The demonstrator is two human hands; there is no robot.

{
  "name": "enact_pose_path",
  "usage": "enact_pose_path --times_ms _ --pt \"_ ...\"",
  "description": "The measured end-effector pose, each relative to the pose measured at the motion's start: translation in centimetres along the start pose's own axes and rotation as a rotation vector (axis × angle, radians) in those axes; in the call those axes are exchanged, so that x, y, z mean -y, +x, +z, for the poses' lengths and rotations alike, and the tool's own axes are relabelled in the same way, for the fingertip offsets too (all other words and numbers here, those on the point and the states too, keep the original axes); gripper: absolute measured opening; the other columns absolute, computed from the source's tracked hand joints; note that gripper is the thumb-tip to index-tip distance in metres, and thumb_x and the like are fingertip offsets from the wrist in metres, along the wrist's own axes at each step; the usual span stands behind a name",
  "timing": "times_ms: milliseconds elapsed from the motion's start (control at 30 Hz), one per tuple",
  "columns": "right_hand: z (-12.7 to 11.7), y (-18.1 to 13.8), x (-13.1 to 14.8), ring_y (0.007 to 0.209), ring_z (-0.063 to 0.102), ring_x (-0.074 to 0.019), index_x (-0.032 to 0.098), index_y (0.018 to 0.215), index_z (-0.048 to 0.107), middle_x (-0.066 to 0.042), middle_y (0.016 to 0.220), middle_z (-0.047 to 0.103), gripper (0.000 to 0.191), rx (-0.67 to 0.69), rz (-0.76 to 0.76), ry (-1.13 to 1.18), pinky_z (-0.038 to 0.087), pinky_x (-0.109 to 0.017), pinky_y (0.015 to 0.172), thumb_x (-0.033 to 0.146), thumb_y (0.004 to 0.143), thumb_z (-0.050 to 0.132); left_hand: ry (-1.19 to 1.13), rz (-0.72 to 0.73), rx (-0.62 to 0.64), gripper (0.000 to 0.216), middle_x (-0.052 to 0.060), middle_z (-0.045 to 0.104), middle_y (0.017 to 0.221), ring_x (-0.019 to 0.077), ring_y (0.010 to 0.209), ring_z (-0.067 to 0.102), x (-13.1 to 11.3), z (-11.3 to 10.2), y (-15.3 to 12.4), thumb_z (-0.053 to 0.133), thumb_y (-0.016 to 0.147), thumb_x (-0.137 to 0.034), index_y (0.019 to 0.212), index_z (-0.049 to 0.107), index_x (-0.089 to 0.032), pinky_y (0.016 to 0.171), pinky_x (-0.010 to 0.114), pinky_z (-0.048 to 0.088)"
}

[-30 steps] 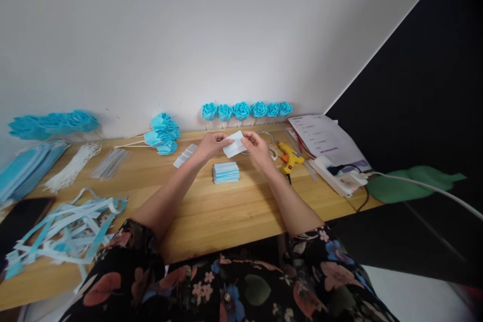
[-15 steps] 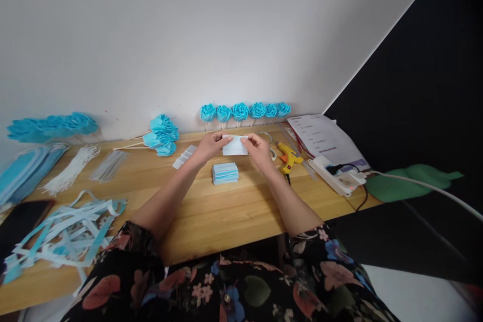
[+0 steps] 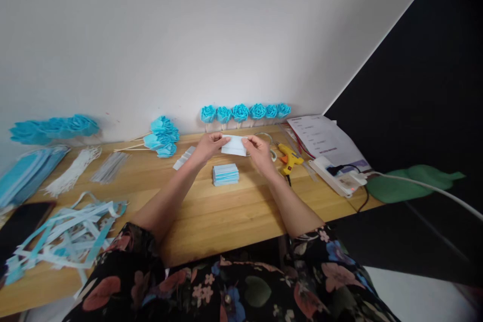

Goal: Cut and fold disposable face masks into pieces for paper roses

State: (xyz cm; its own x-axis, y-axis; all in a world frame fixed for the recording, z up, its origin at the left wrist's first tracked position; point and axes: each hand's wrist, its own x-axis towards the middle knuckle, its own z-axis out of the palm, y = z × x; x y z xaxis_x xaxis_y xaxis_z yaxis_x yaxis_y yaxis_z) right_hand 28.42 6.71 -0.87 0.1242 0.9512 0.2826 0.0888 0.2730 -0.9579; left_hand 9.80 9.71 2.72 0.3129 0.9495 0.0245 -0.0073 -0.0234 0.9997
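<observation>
Both of my hands hold one small white rectangular piece of mask fabric (image 3: 234,145) above the wooden table (image 3: 211,211). My left hand (image 3: 208,146) pinches its left edge and my right hand (image 3: 258,149) pinches its right edge. Just below them on the table lies a small stack of cut blue pieces (image 3: 225,174). A white pleated piece (image 3: 184,157) lies to the left of my left hand.
A row of blue fabric roses (image 3: 245,111) leans on the wall, more roses on sticks (image 3: 163,136) to the left. A yellow glue gun (image 3: 289,157), power strip (image 3: 339,173) and papers (image 3: 324,140) sit right. Blue strips (image 3: 64,234), white ear loops (image 3: 71,171) and masks (image 3: 26,171) lie left.
The white piece, tilted and held loosely a second ago, is now held level and stretched between both hands, slightly closer to the wall.
</observation>
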Motion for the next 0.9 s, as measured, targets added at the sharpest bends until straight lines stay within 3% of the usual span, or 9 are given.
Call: enact_pose_path --times_ms 167,367,467,767,900 --pt "0.0 0.0 0.2 0.073 0.058 -0.0161 0.021 0.1 0.075 -0.002 0.083 0.068 0.039 0.041 0.026 -0.003 0.045 -0.026 0.065 0.052 0.078 0.07 0.047 0.012 0.019 0.046 -0.002 0.053 0.061 0.01 0.06 0.044 0.6 0.0 0.1 0.079 0.062 -0.057 0.066 0.062 -0.015 0.059 0.025 0.031" --pt "0.0 -0.1 -0.3 0.059 0.047 -0.0132 0.019 0.082 0.074 0.001 0.064 0.059 0.036 0.043 0.01 -0.159 0.035 -0.025 0.054 0.055 0.079 0.068 0.054 0.017 0.079 0.042 0.0 0.062 0.068 0.0118 0.064 0.05 1.0 0.6 0.0 0.08 0.064 -0.053 0.075 0.069 -0.014 0.061 0.025 0.036" --pt "-0.1 0.0 -0.4 0.06 0.049 -0.0137 0.019 0.083 0.074 0.0 0.067 0.061 0.037 -0.002 -0.01 -0.137 0.037 -0.025 0.055 0.055 0.079 0.068 0.048 -0.004 0.159 0.043 0.002 0.067 0.075 0.0132 0.068 0.055 1.3 0.6 0.0 0.082 0.062 -0.049 0.083 0.073 -0.013 0.066 0.026 0.041" --pt "0.0 0.1 -0.5 0.06 0.05 -0.0141 0.019 0.084 0.074 0.0 0.067 0.062 0.033 -0.088 -0.007 -0.088 0.038 -0.026 0.055 0.05 0.079 0.07 0.148 -0.026 0.247 0.036 0.001 0.062 0.066 0.0125 0.063 0.053 1.5 0.1 0.1 0.082 0.063 -0.046 0.071 0.067 -0.014 0.065 0.027 0.041" --pt "-0.2 0.1 -0.6 0.061 0.051 -0.0139 0.019 0.086 0.075 0.0 0.067 0.063 0.034 -0.084 -0.014 -0.087 0.039 -0.026 0.057 0.052 0.079 0.07 0.097 0.018 0.264 0.043 0.004 0.069 0.083 0.0155 0.076 0.059 0.8 0.2 0.0 0.083 0.063 -0.048 0.086 0.07 -0.014 0.074 0.029 0.044"
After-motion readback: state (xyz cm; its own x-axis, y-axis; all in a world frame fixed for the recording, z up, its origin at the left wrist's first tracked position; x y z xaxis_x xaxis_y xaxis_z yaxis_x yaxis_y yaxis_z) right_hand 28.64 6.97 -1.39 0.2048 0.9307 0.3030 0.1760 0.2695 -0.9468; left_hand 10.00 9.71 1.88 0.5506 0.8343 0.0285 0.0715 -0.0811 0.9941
